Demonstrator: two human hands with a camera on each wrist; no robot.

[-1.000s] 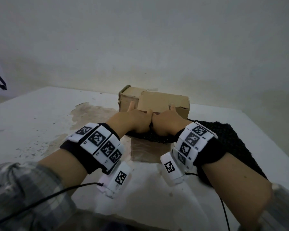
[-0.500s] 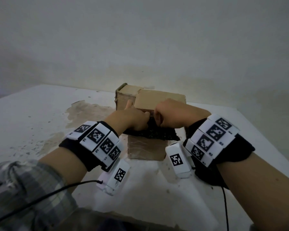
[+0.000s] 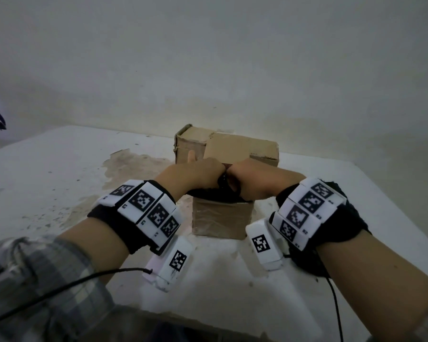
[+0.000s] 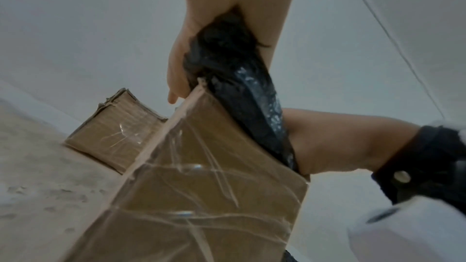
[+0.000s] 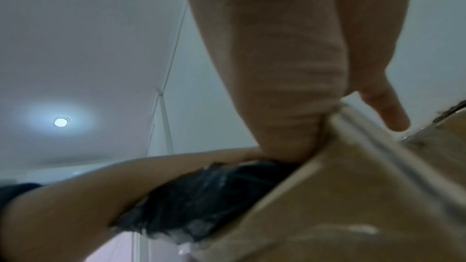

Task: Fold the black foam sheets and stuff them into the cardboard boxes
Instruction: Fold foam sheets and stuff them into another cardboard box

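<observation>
A small taped cardboard box (image 3: pixel 220 219) stands on the white table (image 3: pixel 59 183) right in front of me. A wad of black foam sheet (image 3: pixel 221 192) bulges out of its open top. My left hand (image 3: pixel 199 175) and right hand (image 3: pixel 253 180) meet knuckle to knuckle over the opening, fingers curled down into the foam. In the left wrist view my left hand (image 4: pixel 180 67) grips the black foam (image 4: pixel 242 91) at the box (image 4: pixel 206 176) rim. In the right wrist view my right hand (image 5: pixel 290 91) presses against the box (image 5: pixel 353 206) edge above the foam (image 5: pixel 201 196).
Two more cardboard boxes (image 3: pixel 240 149) stand close behind the small one, against the wall (image 3: pixel 208 70); one of them (image 4: pixel 113 136) shows in the left wrist view. A brown stain (image 3: pixel 134 166) marks the table to the left. Cables hang from both wrist units.
The foam that lay spread out to the right has been gathered over the box. My right hand lifted, came over the opening and now presses down beside the left.
</observation>
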